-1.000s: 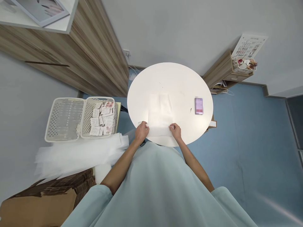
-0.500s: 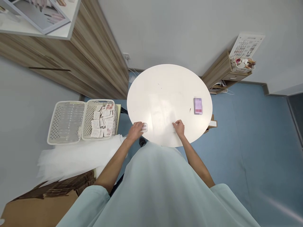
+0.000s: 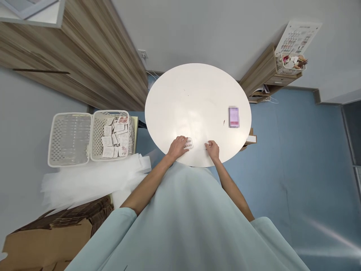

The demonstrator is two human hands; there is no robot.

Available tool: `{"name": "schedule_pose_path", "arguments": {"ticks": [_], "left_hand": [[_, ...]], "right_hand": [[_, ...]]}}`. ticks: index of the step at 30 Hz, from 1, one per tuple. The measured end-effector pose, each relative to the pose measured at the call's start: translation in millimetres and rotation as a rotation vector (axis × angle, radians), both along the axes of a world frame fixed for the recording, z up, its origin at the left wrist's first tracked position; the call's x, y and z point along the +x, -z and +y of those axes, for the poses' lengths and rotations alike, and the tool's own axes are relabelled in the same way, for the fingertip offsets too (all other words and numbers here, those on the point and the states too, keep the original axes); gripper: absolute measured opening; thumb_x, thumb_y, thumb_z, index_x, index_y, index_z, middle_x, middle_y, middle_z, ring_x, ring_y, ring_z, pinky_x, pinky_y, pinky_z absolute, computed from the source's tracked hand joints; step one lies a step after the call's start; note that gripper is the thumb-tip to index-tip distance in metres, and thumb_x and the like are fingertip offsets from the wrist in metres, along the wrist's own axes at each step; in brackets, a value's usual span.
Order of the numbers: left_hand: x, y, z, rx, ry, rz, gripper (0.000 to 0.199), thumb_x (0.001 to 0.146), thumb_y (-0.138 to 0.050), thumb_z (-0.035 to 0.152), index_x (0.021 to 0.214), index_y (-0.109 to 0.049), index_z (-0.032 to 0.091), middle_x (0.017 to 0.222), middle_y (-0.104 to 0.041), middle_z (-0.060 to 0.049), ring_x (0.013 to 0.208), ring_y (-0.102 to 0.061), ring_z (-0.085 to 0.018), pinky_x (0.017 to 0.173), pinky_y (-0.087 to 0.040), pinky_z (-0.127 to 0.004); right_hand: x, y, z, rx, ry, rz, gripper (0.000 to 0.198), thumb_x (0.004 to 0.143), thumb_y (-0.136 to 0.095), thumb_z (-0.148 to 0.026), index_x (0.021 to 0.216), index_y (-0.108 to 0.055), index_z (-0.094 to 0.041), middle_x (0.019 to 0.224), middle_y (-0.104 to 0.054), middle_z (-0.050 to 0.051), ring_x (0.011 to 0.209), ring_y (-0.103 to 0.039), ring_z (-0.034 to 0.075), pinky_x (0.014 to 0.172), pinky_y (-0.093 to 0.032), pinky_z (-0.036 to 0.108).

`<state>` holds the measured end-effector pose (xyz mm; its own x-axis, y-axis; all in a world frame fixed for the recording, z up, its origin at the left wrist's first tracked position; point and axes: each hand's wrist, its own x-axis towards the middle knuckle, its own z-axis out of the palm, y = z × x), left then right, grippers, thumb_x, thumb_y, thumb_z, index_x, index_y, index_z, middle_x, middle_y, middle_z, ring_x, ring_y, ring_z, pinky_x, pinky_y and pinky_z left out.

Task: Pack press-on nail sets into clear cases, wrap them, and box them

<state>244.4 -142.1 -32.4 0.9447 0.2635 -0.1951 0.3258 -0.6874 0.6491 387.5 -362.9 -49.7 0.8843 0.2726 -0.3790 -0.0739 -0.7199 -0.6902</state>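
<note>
My left hand (image 3: 177, 148) has its fingers closed on the left edge of a small flat pack (image 3: 188, 143) that shows rows of small dark oval pieces. The pack lies at or just above the near part of the white oval table (image 3: 197, 94). To its right, my right hand (image 3: 212, 149) is in a pinch close to the tabletop. Whatever is between those fingertips is too small or too clear to make out.
A phone-like purple screen (image 3: 234, 117) lies at the table's right. On the left stand a white basket of printed cards (image 3: 115, 141), an open basket with clear plastic pieces (image 3: 70, 139), white sheets (image 3: 93, 180) and cardboard (image 3: 50, 244). A wooden cabinet (image 3: 104, 56) rises behind.
My left hand has moved right with the small pack, from the table's left edge towards my right hand. My right hand stays in its pinch. The view has shifted slightly.
</note>
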Motion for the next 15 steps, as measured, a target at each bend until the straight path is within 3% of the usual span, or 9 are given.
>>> {"name": "schedule_pose_path", "arguments": {"ticks": [7, 11, 15], "left_hand": [[6.8, 12.7, -10.3, 0.059, 0.081, 0.062, 0.062, 0.080, -0.079, 0.020, 0.139, -0.058, 0.024, 0.148, -0.056, -0.018, 0.133, -0.054, -0.042, 0.103, -0.051, -0.051], [-0.8, 14.2, -6.0, 0.054, 0.057, 0.051, 0.072, 0.078, -0.078, 0.019, 0.145, -0.053, 0.024, 0.155, -0.052, -0.017, 0.139, -0.049, -0.040, 0.109, -0.048, -0.053], [-6.8, 15.0, -3.4, -0.025, 0.024, 0.006, 0.067, 0.080, -0.075, 0.018, 0.143, -0.055, 0.026, 0.152, -0.056, -0.014, 0.142, -0.050, -0.038, 0.115, -0.045, -0.053]], "right_hand": [[-4.7, -6.2, -4.4, 0.022, 0.000, 0.054, 0.022, 0.087, -0.063, -0.043, 0.096, -0.069, -0.024, 0.093, -0.077, 0.005, 0.083, -0.071, 0.024, 0.083, -0.052, 0.037], [-6.1, -14.5, -4.0, 0.036, -0.014, 0.059, 0.021, 0.089, -0.062, -0.044, 0.089, -0.068, -0.024, 0.092, -0.077, 0.005, 0.082, -0.071, 0.023, 0.082, -0.052, 0.037], [-12.4, -28.0, 1.5, 0.046, -0.071, -0.025, 0.022, 0.093, -0.060, -0.046, 0.089, -0.066, -0.025, 0.098, -0.076, 0.006, 0.082, -0.068, 0.023, 0.079, -0.051, 0.036]]}}
